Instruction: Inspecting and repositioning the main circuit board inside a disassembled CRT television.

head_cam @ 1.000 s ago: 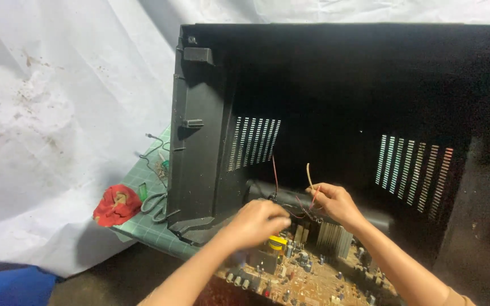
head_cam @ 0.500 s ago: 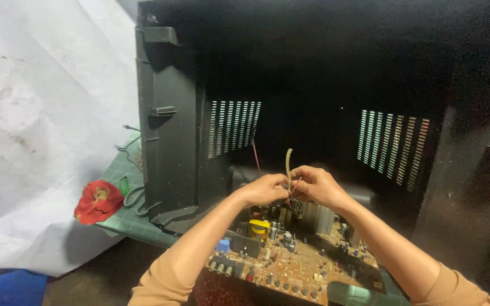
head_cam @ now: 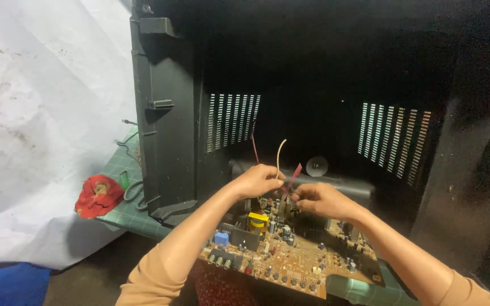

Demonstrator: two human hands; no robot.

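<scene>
Head view: inside the open black casing (head_cam: 165, 113), both hands meet above one brown circuit board (head_cam: 290, 255). The left hand (head_cam: 256, 181) is closed, pinching a pale wire (head_cam: 279, 153) and a red wire (head_cam: 254, 148); the right hand (head_cam: 319, 199) is closed on a red strip (head_cam: 295, 173). The step appears to be joining leads, which calls for steady, fine finger work. One red cloth (head_cam: 97, 195) lies on the green worktop (head_cam: 123, 212).

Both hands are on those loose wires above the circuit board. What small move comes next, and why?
Probably bring the two wire ends together. The left hand pinches the pale wire, the right hand the red wire; both ends stand free, close but apart, above the circuit board.
</scene>
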